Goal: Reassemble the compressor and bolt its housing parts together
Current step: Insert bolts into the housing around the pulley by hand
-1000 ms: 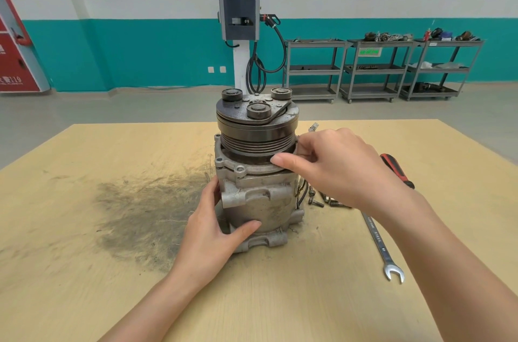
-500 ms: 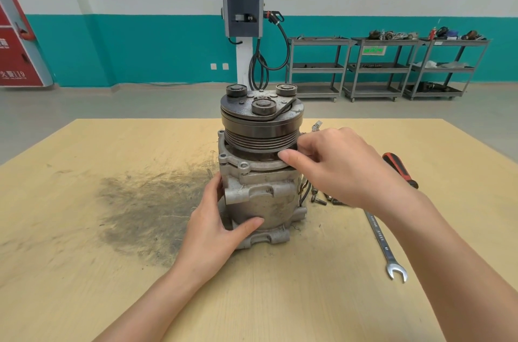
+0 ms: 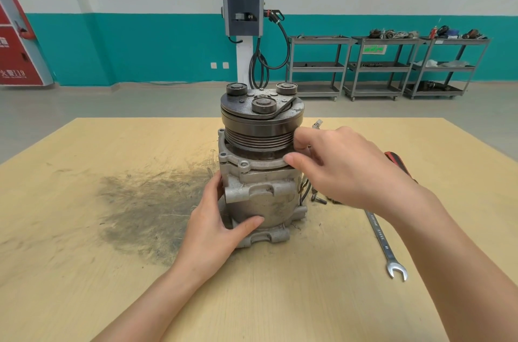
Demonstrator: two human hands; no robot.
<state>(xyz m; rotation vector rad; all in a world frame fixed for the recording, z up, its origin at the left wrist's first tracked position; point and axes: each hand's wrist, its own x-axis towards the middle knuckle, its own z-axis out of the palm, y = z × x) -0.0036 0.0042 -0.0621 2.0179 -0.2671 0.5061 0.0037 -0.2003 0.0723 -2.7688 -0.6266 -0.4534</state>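
Pale wooden bench [image 3: 84,271], smudged grey left of centre, carries the upright grimy aluminium compressor [image 3: 260,193] with its dark grooved pulley on top, left hand [image 3: 215,229] cupping its body, right hand [image 3: 344,167] pinching its flange rim.

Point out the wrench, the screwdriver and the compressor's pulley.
wrench [image 3: 381,238]: head view, middle of its flat shank.
screwdriver [image 3: 396,163]: head view, red and black handle beyond the right wrist.
pulley [image 3: 259,138]: head view, grooved belt face.
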